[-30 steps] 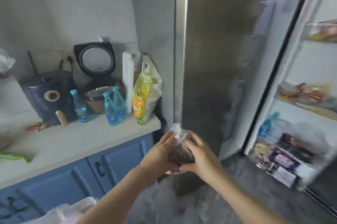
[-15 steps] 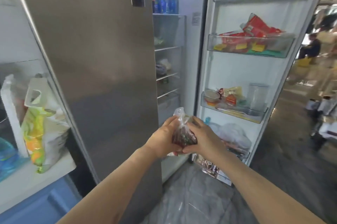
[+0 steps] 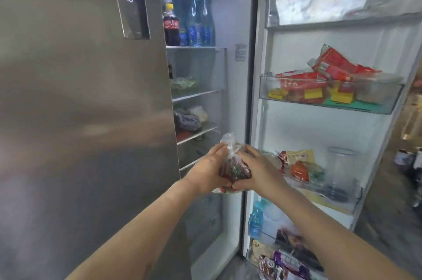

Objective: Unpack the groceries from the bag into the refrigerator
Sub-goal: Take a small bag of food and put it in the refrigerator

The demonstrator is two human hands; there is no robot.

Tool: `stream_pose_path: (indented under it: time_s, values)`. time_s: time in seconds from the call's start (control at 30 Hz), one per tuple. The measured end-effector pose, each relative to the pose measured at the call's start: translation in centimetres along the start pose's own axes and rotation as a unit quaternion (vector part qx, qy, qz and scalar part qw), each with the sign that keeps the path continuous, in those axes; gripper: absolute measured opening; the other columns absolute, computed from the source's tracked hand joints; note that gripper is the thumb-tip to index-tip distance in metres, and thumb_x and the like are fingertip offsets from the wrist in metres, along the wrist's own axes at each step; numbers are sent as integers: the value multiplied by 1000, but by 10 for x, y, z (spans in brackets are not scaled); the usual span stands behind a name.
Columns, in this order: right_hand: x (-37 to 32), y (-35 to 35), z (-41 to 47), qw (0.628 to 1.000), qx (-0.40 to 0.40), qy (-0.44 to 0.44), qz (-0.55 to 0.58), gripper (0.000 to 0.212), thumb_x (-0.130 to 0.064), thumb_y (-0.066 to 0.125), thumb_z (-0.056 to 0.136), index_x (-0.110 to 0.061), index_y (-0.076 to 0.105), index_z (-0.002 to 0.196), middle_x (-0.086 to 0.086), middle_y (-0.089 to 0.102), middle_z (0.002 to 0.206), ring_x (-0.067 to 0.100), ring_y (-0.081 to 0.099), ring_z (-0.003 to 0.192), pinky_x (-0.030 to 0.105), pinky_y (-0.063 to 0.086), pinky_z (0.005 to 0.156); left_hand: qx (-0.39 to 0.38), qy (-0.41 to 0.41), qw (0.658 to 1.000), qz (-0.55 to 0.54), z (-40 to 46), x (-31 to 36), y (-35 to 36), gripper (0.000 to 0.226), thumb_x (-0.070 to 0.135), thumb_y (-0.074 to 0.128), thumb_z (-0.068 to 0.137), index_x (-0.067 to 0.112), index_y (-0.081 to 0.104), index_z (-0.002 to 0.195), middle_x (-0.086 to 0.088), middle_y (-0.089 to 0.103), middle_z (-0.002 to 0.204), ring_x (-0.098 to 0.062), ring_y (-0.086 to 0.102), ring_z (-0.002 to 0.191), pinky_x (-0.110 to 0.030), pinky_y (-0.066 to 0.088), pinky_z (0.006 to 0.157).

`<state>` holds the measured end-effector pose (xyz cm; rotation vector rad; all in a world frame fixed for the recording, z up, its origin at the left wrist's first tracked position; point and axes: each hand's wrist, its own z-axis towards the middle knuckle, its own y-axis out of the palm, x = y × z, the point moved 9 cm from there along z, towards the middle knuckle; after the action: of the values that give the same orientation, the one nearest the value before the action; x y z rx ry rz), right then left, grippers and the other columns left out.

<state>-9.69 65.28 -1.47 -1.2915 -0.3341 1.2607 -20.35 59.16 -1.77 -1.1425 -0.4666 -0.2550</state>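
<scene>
A small clear plastic bag of dark red produce (image 3: 233,169), knotted at the top, is held between both my hands in front of the open refrigerator. My left hand (image 3: 209,171) cups its left side and my right hand (image 3: 259,171) grips its right side, fingers curled round it. The refrigerator (image 3: 68,97) has its left door closed and its right door (image 3: 296,133) swung open. Glass shelves (image 3: 196,95) inside carry bottles, greens and bagged food.
Door bins (image 3: 331,101) hold red packets, yellow boxes, snack bags and a clear jar (image 3: 340,172). Cola and blue water bottles (image 3: 194,21) stand on the top shelf. The lowest door bins hold bottles and packets. Floor and clutter lie at the far right.
My view has swung right from the counter to the open refrigerator and moved closer. Both hands keep hold of the bag and have carried it up toward the shelves.
</scene>
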Motion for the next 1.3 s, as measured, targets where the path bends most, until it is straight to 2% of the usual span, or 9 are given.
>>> stream_pose_path:
  time_s: [0.2, 0.4, 0.53, 0.7, 0.8, 0.97, 1.1, 1.17, 1.3]
  values:
    - [14, -37, 106, 997, 30, -70, 13, 93, -33, 88, 61, -26, 42, 142, -4, 29, 152, 18, 37, 134, 22, 30, 103, 55, -1, 998, 30, 91, -13, -46, 92, 13, 81, 65, 15, 33, 144, -5, 22, 154, -22, 35, 136, -30, 32, 110]
    - [24, -52, 225, 988, 31, -148, 28, 95, -31, 89, 60, -29, 41, 143, -7, 30, 151, 19, 44, 129, 30, 38, 103, 145, -53, 986, 56, 173, -45, -91, 87, 10, 79, 67, 18, 36, 142, 0, 24, 153, -21, 40, 132, -27, 36, 104]
    - [19, -42, 304, 980, 7, -195, 22, 99, -33, 88, 60, -28, 38, 145, -5, 27, 154, 20, 40, 133, 31, 33, 108, 201, -108, 971, 68, 209, -77, -120, 88, 10, 78, 68, 22, 34, 144, 2, 22, 154, -20, 38, 133, -24, 35, 102]
    - [-9, -16, 384, 964, -26, -256, 67, 95, -34, 90, 57, -24, 45, 140, 0, 30, 152, 20, 40, 133, 29, 31, 110, 254, -204, 936, 129, 226, -121, -160, 91, 11, 74, 73, 18, 23, 149, -1, 18, 155, -20, 32, 137, -29, 33, 105]
    - [-32, 5, 420, 952, -30, -290, 89, 93, -32, 89, 59, -25, 45, 140, 1, 32, 150, 24, 40, 133, 41, 36, 110, 295, -239, 912, 154, 231, -146, -182, 78, 10, 72, 74, 16, 34, 142, -3, 29, 147, -23, 43, 127, -31, 37, 102]
    - [-52, 36, 470, 951, -33, -291, 102, 77, -25, 82, 71, -21, 47, 139, 12, 33, 150, 28, 39, 134, 39, 32, 112, 342, -324, 871, 141, 237, -196, -213, 66, 12, 69, 79, 24, 41, 137, -7, 37, 137, -27, 48, 118, -37, 42, 101]
    - [-66, 71, 495, 952, -80, -279, 95, 75, -21, 76, 78, -30, 41, 143, 7, 27, 153, 27, 41, 132, 35, 33, 111, 346, -384, 850, 104, 240, -249, -216, 48, 15, 58, 80, 32, 53, 125, -9, 51, 122, -28, 60, 97, -35, 52, 80]
    - [-70, 87, 507, 954, -97, -267, 99, 72, -23, 74, 82, -30, 39, 144, 4, 28, 153, 27, 39, 133, 39, 32, 112, 356, -394, 839, 118, 240, -267, -220, 34, 21, 59, 80, 25, 60, 114, -14, 58, 110, -27, 63, 85, -31, 51, 66]
    - [-78, 105, 530, 956, -105, -256, 95, 67, -30, 70, 85, -29, 38, 144, 7, 33, 149, 28, 39, 131, 39, 32, 110, 369, -399, 828, 139, 238, -293, -221, 42, 16, 60, 88, 25, 52, 129, -4, 50, 127, -22, 52, 101, -30, 42, 87]
